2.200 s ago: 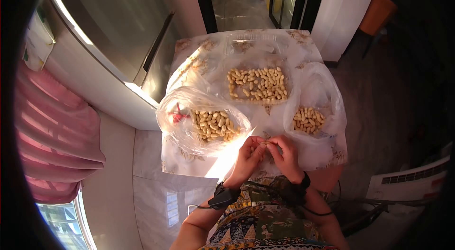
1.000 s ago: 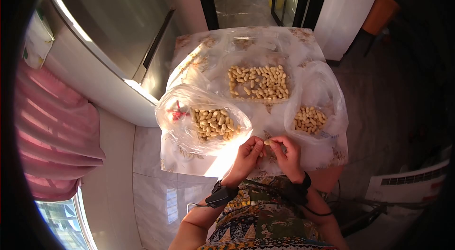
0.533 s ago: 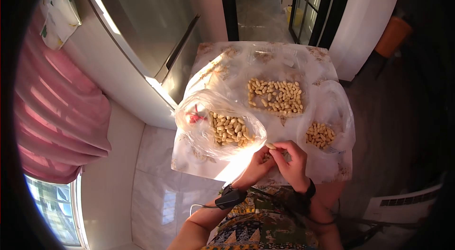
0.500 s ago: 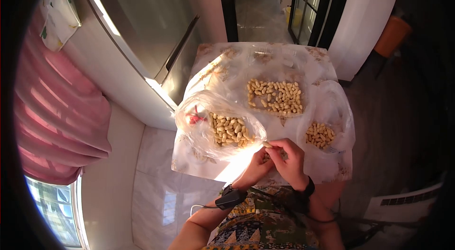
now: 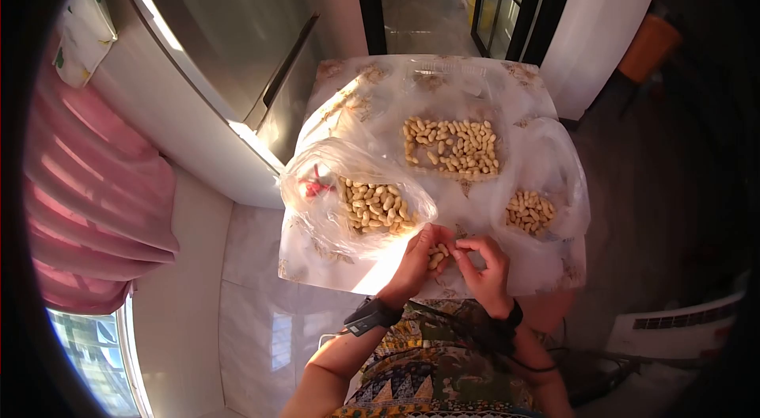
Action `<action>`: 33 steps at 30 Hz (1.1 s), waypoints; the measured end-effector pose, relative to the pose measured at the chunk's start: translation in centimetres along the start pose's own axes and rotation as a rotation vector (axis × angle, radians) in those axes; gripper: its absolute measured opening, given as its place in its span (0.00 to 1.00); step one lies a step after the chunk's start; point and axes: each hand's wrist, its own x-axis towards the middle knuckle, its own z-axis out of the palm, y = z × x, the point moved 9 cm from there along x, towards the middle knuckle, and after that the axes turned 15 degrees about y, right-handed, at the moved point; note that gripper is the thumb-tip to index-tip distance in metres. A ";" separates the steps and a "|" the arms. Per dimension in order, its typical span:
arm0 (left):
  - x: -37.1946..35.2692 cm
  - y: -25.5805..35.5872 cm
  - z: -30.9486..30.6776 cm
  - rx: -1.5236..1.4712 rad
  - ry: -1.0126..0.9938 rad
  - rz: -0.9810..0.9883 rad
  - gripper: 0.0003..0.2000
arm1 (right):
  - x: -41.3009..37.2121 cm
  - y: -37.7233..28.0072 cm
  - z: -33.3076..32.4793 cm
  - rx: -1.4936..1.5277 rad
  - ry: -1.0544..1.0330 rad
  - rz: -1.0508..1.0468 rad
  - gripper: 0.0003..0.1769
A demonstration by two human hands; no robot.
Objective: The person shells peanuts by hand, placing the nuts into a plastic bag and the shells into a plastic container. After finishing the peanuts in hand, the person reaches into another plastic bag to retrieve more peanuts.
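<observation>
My left hand (image 5: 416, 261) is curled around several unshelled peanuts (image 5: 437, 255) that show in its palm, near the table's front edge. Close against it, my right hand (image 5: 484, 269) has thumb and forefinger together beside those peanuts; whatever the fingertips pinch is too small to make out. Just beyond my left hand lies an open clear plastic bag (image 5: 313, 216) with many peanuts (image 5: 372, 206) inside. Farther back, a clear plastic tray (image 5: 451, 176) holds a spread of peanuts (image 5: 467, 145). A second clear bag (image 5: 564, 161) with a smaller heap of peanuts (image 5: 529, 210) sits to the right.
A patterned cover lies on the table (image 5: 380, 70). The refrigerator (image 5: 237, 30) stands at the left, near a pink curtain (image 5: 95, 188). Behind the table is a doorway with a glass door (image 5: 503, 2). An orange bin (image 5: 651, 46) is at the far right.
My hands have shifted: the peanut at my right fingertips is no longer visible there, and the peanuts in my left palm now show. The whole view has tilted slightly.
</observation>
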 end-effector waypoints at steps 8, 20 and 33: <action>0.9 -2.2 -0.8 -0.179 0.009 -0.110 0.26 | -0.6 -1.5 0.8 0.015 -0.101 -0.105 0.25; 0.1 -2.5 1.2 -0.330 -0.021 -0.141 0.22 | -0.9 -0.3 0.8 -0.016 -0.103 -0.054 0.23; -1.3 -1.3 1.4 -0.142 0.023 -0.209 0.11 | -0.8 0.9 -0.8 0.071 0.035 -0.009 0.21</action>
